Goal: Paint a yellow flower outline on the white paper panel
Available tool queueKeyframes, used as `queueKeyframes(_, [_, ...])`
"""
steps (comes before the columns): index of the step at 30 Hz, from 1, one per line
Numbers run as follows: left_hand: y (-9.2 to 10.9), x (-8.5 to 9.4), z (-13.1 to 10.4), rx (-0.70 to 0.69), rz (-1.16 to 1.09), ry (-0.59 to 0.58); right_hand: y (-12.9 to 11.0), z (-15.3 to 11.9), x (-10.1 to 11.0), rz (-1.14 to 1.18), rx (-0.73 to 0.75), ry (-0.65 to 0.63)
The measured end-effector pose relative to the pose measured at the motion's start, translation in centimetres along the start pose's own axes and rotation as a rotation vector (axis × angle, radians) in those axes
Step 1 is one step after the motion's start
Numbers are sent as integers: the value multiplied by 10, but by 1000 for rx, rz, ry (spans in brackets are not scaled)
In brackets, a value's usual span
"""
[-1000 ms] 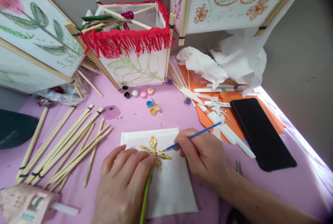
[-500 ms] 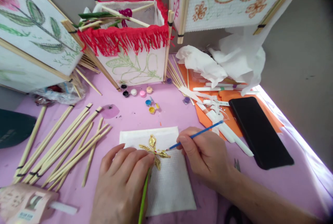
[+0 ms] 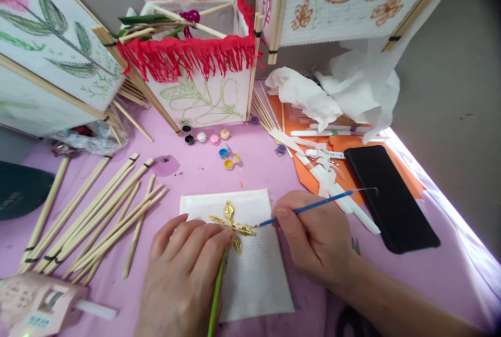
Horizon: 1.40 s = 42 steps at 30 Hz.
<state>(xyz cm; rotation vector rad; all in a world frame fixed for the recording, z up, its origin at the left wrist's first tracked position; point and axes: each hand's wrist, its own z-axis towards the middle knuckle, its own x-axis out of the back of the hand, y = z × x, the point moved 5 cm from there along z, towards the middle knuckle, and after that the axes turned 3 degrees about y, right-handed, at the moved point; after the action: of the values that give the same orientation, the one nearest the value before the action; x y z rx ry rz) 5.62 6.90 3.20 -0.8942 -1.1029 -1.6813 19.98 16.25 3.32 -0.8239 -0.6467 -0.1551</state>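
A gold-petalled artificial flower (image 3: pixel 229 213) with a green stem (image 3: pixel 215 295) lies over a white textured paper piece (image 3: pixel 258 279). My left hand (image 3: pixel 183 264) is closed on the flower near its middle, and its fingers hide part of the petals and the stem's upper end. Between the thumb and fingers of my right hand (image 3: pixel 313 238) is a thin blue paintbrush (image 3: pixel 321 202). The brush tip is at the outer end of the right petal; I cannot tell whether it touches.
Several small paint pots (image 3: pixel 223 153) stand beyond the paper, below a red-fringed lantern (image 3: pixel 199 99). Wooden sticks (image 3: pixel 97 206) and a pink glue gun (image 3: pixel 43 303) lie left. A black phone (image 3: pixel 395 206), orange sheet (image 3: pixel 360 170) and crumpled white paper (image 3: pixel 305 92) are right.
My right hand has shifted slightly right with the paintbrush, whose tip has moved from over the right petal to its outer end. The left hand stays put.
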Motion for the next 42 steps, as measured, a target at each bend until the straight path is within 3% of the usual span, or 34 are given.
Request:
queueKeyframes(4, [0,0,-1,-1,-6,-4,2,-1,1,30,-57,12])
queueKeyframes(12, [2,2,2,-45,15,3,2,-4,2,20,-22,21])
queueKeyframes(30, [1,1,2,10,-25,7,-3,-3,0,16,131,-5])
queueKeyframes(42, [2,1,2,7,-24,-10,-7,-3,1,-9,144,-14])
